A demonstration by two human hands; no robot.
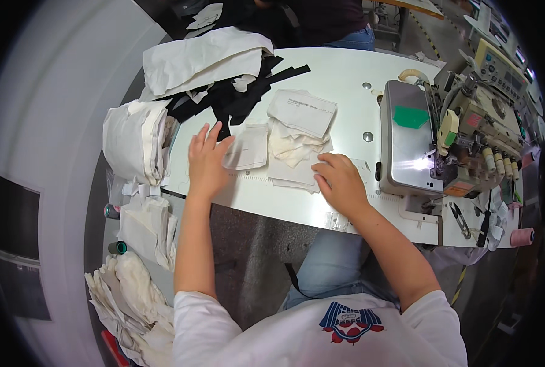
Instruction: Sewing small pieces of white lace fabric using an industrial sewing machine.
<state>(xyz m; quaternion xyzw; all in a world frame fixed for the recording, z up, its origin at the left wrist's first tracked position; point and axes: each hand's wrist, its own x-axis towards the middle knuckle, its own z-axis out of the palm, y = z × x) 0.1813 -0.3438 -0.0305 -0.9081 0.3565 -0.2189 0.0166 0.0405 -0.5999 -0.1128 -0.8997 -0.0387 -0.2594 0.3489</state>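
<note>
On the white table, my left hand [207, 164] is open with its fingers spread. Its thumb side is beside a flat white cloth piece [248, 147]. To the right lies a loose stack of white cloth pieces [303, 114], with a crumpled cream cloth [291, 145] among them. My right hand [342, 182] rests at the stack's right edge, fingers slightly bent and apart, and I see nothing gripped in it. What lies under those fingertips is partly hidden.
An industrial sewing machine [410, 137] with thread cones stands at the right; scissors-like snips [459, 220] lie beside it. Black fabric strips [242, 95] and a folded white cloth [205, 58] are at the far left. Cloth bundles [135, 140] line the left side. Another person [333, 21] is beyond the table.
</note>
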